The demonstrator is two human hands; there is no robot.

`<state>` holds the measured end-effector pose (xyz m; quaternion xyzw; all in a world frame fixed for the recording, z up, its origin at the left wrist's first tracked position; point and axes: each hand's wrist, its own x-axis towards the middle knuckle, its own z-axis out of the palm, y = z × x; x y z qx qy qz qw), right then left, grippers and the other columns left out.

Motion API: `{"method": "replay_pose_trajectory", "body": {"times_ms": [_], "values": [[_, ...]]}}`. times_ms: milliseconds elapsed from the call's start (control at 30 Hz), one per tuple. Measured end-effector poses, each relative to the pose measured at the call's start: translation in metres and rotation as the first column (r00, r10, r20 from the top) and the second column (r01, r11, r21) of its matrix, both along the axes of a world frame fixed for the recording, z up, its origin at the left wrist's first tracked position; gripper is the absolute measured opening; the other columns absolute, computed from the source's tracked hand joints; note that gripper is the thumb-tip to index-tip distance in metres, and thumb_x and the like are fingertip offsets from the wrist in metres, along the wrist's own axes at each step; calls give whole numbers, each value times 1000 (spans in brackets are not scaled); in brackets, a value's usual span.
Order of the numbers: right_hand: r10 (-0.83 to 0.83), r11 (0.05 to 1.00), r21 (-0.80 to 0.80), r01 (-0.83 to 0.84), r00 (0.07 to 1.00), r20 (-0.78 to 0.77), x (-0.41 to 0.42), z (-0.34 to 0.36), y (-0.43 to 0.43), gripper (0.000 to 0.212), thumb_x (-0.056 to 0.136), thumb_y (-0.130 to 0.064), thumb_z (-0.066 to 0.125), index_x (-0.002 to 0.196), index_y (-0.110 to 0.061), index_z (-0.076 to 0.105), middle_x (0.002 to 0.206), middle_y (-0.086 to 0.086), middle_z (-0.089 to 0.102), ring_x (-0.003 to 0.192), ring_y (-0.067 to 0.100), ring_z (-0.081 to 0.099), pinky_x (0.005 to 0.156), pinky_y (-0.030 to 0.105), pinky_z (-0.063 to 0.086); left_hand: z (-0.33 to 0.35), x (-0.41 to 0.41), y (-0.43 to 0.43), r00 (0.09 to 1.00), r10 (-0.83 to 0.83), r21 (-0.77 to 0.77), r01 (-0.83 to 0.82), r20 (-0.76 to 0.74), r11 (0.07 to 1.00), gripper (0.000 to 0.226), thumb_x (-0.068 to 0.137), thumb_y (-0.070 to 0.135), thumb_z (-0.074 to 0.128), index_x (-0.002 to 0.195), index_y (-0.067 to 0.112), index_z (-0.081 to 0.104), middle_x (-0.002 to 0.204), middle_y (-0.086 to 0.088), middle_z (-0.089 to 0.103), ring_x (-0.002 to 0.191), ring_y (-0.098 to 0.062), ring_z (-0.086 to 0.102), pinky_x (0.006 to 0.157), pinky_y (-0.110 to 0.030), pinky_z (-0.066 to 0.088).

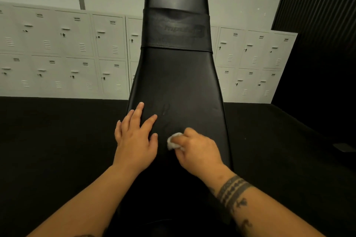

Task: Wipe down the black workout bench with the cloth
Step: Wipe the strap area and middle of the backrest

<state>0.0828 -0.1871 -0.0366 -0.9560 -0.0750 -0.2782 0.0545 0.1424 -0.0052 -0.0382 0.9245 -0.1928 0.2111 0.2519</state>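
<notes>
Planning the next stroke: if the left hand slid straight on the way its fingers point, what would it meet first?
Only bare bench pad, then probably the logo band across it; the left hand lies flat by its left edge.

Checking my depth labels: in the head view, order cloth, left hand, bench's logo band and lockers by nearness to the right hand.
1. cloth, pinched in the right hand.
2. left hand, beside it on its left.
3. logo band, farther up the bench.
4. lockers, behind along the wall.
</notes>
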Motion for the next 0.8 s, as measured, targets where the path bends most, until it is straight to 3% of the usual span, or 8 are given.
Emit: {"method": "replay_pose_trajectory", "body": {"times_ms": [133, 200, 300, 467, 567, 633, 700, 800], "values": [[-255, 951, 198, 239, 965, 60, 14, 25, -33, 22, 89, -36, 59, 108, -42, 68, 90, -5, 50, 76, 27, 62, 59, 32, 44, 2, 2, 16, 994, 51, -151, -64, -93, 986, 61, 99, 36, 57, 155, 34, 34, 168, 12, 4, 153, -24, 10, 119, -53, 26], [-305, 919, 283, 276, 950, 63, 35, 41, -25, 24, 93, -35, 55, 113, -40, 67, 95, -5, 48, 84, 28, 61, 64, 30, 41, 1, 2, 20, 989, 17, -250, -54, -149, 967, 62, 100, 36, 58, 156, 34, 32, 167, 16, 7, 151, -24, 17, 114, -48, 34], [-186, 950, 270, 158, 979, 81, 55, 46, 15, 25, 91, -36, 56, 113, -39, 67, 103, -1, 54, 88, 29, 62, 69, 34, 46, 1, 3, 21, 990, -1, -291, -41, -144, 956, 62, 99, 35, 59, 156, 35, 33, 166, 19, 9, 147, -21, 23, 111, -41, 35], [169, 985, -28, -171, 985, -40, 28, 7, 31, 26, 87, -38, 57, 112, -39, 66, 93, -7, 50, 79, 19, 60, 58, 33, 49, -1, 6, 24, 994, -6, -308, -27, -106, 951, 59, 100, 31, 59, 155, 34, 37, 166, 18, 14, 144, -15, 27, 104, -31, 32], [134, 991, -20, -135, 991, -23, 23, 8, 10, 26, 83, -37, 59, 108, -40, 66, 91, -6, 51, 75, 21, 62, 55, 36, 52, -3, 9, 28, 988, -48, -381, -13, -148, 925, 69, 101, 26, 58, 159, 37, 23, 167, 17, 14, 151, -16, 22, 114, -37, 28], [15, 996, 91, -19, 999, 44, 36, 19, 7, 23, 84, -33, 62, 106, -38, 68, 90, -3, 52, 72, 26, 61, 56, 35, 50, 2, 11, 31, 957, -78, -468, -65, -279, 881, 81, 101, 26, 59, 161, 41, 7, 168, 12, 15, 153, -16, 19, 119, -44, 27], [-75, 978, 200, 59, 995, 73, 49, 29, 22, 21, 88, -33, 62, 107, -39, 68, 93, -2, 53, 74, 27, 61, 60, 35, 48, 5, 11, 29, 922, -94, -482, -108, -376, 870, 81, 102, 27, 58, 161, 41, 4, 168, 9, 18, 153, -18, 21, 119, -44, 28], [37, 996, 85, -41, 998, 48, 46, 20, 48, 23, 87, -35, 61, 108, -39, 68, 92, -6, 51, 76, 21, 60, 58, 31, 42, 4, 11, 28, 920, -108, -518, -112, -376, 848, 78, 103, 25, 57, 161, 41, 7, 168, 11, 17, 152, -16, 21, 118, -41, 28]]}}
